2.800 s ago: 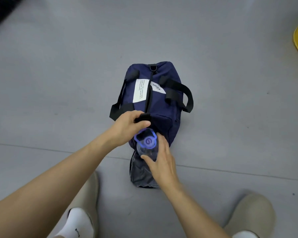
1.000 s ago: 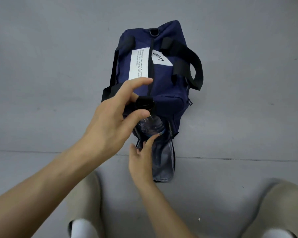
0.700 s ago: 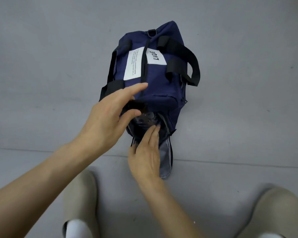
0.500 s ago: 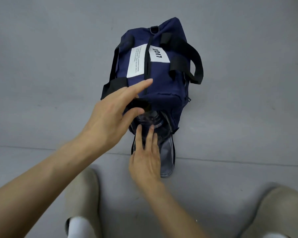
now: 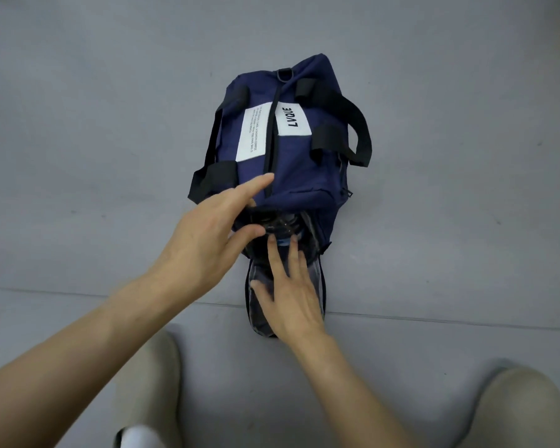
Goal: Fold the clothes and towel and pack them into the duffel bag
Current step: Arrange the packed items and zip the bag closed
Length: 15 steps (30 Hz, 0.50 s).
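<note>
1. The navy duffel bag (image 5: 291, 169) lies on a grey floor (image 5: 78, 124), just ahead of the person's feet, with its long axis pointing away from them.
2. A white label (image 5: 294, 119) on top of the bag reads "LVQUE" in black capitals, set sideways.
3. A second label (image 5: 253, 132), also white, sits just beside it across the closed top zip (image 5: 272, 137). It carries several lines of small print, too fine to read.
4. Two black handles hang off the bag: one (image 5: 346, 121) loops out to the right, the other (image 5: 210, 176) droops to the left.
5. The near end pocket is open, and its grey-lined flap (image 5: 319, 286) lies on the floor.
6. A clear bottle (image 5: 285, 227) with some blue on it sits inside that pocket.
7. The left hand (image 5: 207, 240) pinches the black rim of the pocket between the thumb and hidden fingers, the index finger stretched over the bag's top.
8. The right hand (image 5: 291, 299) is flat, its fingers straight and close together, the tips pressing on the bottle.
9. Beige shoes (image 5: 149, 383) show at the bottom, with a white sock (image 5: 136, 438).
</note>
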Tool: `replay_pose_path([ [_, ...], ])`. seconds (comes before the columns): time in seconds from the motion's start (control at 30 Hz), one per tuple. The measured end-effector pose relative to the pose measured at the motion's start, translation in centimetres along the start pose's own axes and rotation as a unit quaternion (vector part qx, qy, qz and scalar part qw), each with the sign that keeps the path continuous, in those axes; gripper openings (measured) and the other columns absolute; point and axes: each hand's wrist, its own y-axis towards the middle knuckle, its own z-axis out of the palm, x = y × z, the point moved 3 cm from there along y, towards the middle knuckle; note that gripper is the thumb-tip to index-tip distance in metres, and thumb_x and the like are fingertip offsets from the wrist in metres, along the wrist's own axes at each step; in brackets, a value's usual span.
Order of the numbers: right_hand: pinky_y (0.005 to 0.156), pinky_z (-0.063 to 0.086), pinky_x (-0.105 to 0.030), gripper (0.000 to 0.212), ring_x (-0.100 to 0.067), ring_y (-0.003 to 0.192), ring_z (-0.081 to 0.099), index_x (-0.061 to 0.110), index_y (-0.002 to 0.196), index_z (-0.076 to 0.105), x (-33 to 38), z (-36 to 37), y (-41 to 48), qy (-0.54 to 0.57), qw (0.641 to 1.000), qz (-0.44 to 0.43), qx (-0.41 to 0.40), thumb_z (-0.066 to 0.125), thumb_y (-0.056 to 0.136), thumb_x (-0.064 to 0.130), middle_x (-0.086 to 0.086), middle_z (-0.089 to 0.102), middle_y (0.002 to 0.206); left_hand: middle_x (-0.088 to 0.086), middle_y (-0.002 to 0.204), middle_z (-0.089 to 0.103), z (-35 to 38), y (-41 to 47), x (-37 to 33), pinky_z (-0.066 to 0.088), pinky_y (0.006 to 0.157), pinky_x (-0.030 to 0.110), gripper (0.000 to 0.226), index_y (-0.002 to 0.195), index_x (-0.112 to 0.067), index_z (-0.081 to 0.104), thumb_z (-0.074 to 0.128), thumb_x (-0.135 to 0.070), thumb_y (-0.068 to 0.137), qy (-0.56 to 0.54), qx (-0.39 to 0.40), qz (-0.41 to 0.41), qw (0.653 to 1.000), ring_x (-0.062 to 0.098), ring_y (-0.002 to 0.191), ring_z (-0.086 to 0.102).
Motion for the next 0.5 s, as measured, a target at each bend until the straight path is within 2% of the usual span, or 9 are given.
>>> replay_pose_path([
  [0.07,0.122,0.024,-0.046,0.08,-0.022,0.155,0.001,0.049,0.152,-0.02,-0.4,-1.6,-1.0,0.042,0.999,-0.014,-0.015,0.037,0.097,0.066,0.008,-0.021,0.165,-0.008,0.11,0.058,0.4,-0.3,0.1,0.049,0.082,0.034,0.069,0.151,-0.039,0.033,0.068,-0.027,0.092,0.022,0.017,0.009,1.0,0.019,0.096,0.058],
  [0.17,0.113,0.037,-0.039,0.078,-0.013,0.151,0.018,0.052,0.153,-0.013,-0.3,-5.7,-2.4,0.098,0.993,-0.002,-0.072,0.03,0.092,0.074,0.015,-0.006,0.167,-0.008,0.107,0.055,0.3,0.1,-0.4,0.042,0.08,0.03,0.07,0.154,-0.034,0.031,0.065,-0.037,0.093,0.071,0.043,0.026,0.996,0.017,0.091,0.052],
  [0.23,0.107,0.039,-0.031,0.074,-0.006,0.144,0.031,0.051,0.155,-0.002,0.5,-9.0,-2.8,0.158,0.98,0.028,-0.119,0.033,0.092,0.072,0.015,0.012,0.166,-0.011,0.101,0.048,-0.1,0.7,-1.3,0.043,0.083,0.031,0.071,0.155,-0.032,0.03,0.065,-0.037,0.093,0.098,0.061,0.028,0.993,0.015,0.089,0.048],
  [0.27,0.104,0.041,-0.028,0.071,-0.005,0.135,0.042,0.048,0.156,0.01,0.8,-10.3,-2.5,0.2,0.968,0.057,-0.14,0.037,0.093,0.07,0.015,0.027,0.161,-0.012,0.1,0.047,-0.3,0.9,-1.8,0.044,0.085,0.033,0.071,0.156,-0.031,0.03,0.065,-0.037,0.094,0.105,0.073,0.02,0.992,0.016,0.089,0.048],
  [0.3,0.1,0.043,-0.027,0.067,-0.005,0.122,0.054,0.043,0.153,0.027,1.1,-11.6,-1.8,0.256,0.949,0.101,-0.156,0.042,0.093,0.069,0.015,0.044,0.151,-0.01,0.102,0.049,-0.4,1.2,-2.3,0.044,0.086,0.034,0.07,0.156,-0.031,0.029,0.064,-0.035,0.095,0.111,0.085,0.01,0.99,0.018,0.093,0.051],
  [0.37,0.091,0.055,-0.037,0.056,-0.015,0.1,0.067,0.025,0.125,0.058,1.3,-13.4,0.4,0.417,0.871,0.216,-0.142,0.053,0.09,0.068,0.005,0.068,0.117,-0.005,0.115,0.057,-0.4,1.8,-3.1,0.046,0.092,0.038,0.065,0.154,-0.03,0.032,0.062,-0.031,0.097,0.123,0.105,-0.007,0.987,0.023,0.106,0.056],
  [0.43,0.075,0.062,-0.039,0.038,-0.023,0.086,0.071,0.014,0.099,0.062,1.8,-14.5,2.2,0.538,0.785,0.298,-0.078,0.061,0.094,0.052,-0.008,0.071,0.096,0.0,0.126,0.059,-0.5,2.1,-3.1,0.046,0.096,0.042,0.056,0.15,-0.026,0.041,0.06,-0.022,0.097,0.13,0.104,-0.033,0.986,0.026,0.116,0.056],
  [0.47,0.069,0.061,-0.035,0.03,-0.023,0.08,0.069,0.011,0.098,0.062,1.8,-14.9,2.7,0.546,0.775,0.314,-0.052,0.062,0.096,0.041,-0.011,0.07,0.092,0.002,0.128,0.06,-0.7,2.1,-3.1,0.046,0.096,0.04,0.052,0.147,-0.023,0.045,0.059,-0.017,0.096,0.123,0.092,-0.054,0.987,0.027,0.118,0.056],
  [0.5,0.065,0.059,-0.032,0.025,-0.021,0.075,0.066,0.008,0.102,0.063,1.8,-15.3,2.9,0.533,0.781,0.322,-0.039,0.061,0.098,0.032,-0.011,0.069,0.089,0.004,0.127,0.061,-0.9,2.0,-3.1,0.045,0.096,0.038,0.049,0.144,-0.021,0.048,0.058,-0.014,0.096,0.113,0.08,-0.077,0.987,0.028,0.118,0.057],
])
